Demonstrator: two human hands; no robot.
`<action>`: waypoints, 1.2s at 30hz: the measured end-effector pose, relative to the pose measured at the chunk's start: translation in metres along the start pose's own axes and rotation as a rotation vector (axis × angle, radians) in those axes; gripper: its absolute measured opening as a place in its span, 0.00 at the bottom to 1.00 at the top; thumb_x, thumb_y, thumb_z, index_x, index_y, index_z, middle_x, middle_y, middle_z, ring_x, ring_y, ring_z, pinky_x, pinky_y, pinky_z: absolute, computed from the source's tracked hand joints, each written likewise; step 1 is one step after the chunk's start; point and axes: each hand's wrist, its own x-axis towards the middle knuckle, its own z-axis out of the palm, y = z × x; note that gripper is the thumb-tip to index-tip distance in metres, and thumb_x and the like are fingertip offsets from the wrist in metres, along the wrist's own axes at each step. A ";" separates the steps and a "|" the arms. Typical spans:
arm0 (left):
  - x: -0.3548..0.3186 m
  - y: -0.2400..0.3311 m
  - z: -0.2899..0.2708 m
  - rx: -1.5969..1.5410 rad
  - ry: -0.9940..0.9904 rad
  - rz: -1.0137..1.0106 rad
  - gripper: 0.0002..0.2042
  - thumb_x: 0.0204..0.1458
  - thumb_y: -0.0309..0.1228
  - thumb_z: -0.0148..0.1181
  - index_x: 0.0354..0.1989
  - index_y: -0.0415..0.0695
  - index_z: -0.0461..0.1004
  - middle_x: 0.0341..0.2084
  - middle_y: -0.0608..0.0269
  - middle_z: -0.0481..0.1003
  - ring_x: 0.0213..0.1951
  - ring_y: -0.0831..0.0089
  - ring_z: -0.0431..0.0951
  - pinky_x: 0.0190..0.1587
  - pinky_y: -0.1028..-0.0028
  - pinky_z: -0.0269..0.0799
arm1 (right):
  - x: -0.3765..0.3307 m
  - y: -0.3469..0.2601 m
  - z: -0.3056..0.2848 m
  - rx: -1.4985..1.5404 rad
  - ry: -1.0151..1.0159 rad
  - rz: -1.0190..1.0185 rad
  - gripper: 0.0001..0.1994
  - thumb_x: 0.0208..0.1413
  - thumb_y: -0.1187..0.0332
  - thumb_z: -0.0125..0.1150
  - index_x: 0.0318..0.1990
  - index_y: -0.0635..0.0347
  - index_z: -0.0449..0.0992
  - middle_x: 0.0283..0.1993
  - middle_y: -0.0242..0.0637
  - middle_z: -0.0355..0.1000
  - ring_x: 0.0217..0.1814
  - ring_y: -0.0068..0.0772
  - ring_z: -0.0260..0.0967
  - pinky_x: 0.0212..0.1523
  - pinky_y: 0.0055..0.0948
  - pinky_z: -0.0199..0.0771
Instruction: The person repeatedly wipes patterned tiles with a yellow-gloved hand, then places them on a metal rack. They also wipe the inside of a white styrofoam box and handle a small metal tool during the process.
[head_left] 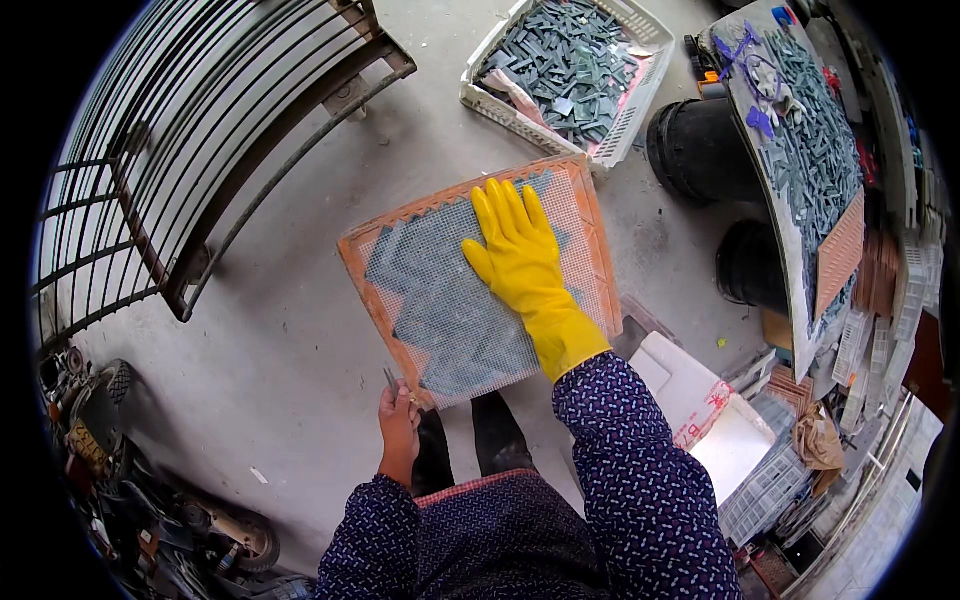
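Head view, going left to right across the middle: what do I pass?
Metal railing → bare left hand with a small tool → orange tray → yellow-gloved right hand → black bucket → table piled with grey pieces

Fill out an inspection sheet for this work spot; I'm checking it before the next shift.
Surface: bare grey concrete floor.
Job's things: orange mould tray with white mesh over grey mosaic pieces.
Clutter: white crate of grey tile pieces; black buckets; stacked trays at right.
Grips: right hand, yellow-gloved, flat on the mesh; left hand, bare, at the tray's near corner, pinching a small metal tool.
Cables: nothing seen.
Surroundings: metal grille at left; tile-covered board.
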 end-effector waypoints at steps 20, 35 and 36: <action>0.011 -0.009 -0.006 -0.114 -0.085 -0.064 0.02 0.57 0.29 0.47 0.33 0.49 0.62 0.17 0.77 0.58 0.15 0.89 0.54 0.14 0.86 0.48 | -0.018 0.009 -0.004 -0.052 -0.042 0.128 0.32 0.51 0.52 0.50 0.61 0.59 0.55 0.63 0.45 0.52 0.67 0.43 0.45 0.68 0.39 0.32; 0.053 -0.020 -0.031 -0.100 -0.370 -0.363 0.05 0.58 0.36 0.44 0.38 0.52 0.65 0.19 0.76 0.62 0.15 0.87 0.56 0.15 0.86 0.49 | -0.062 -0.141 0.071 0.037 0.021 0.007 0.30 0.48 0.56 0.53 0.57 0.63 0.60 0.60 0.49 0.57 0.63 0.49 0.51 0.65 0.49 0.39; 0.053 -0.024 -0.032 -0.139 -0.335 -0.376 0.05 0.58 0.36 0.44 0.37 0.52 0.64 0.19 0.76 0.62 0.15 0.87 0.56 0.15 0.86 0.49 | -0.074 -0.147 0.070 0.074 -0.001 -0.020 0.30 0.47 0.57 0.54 0.57 0.63 0.61 0.59 0.49 0.58 0.63 0.49 0.51 0.65 0.49 0.40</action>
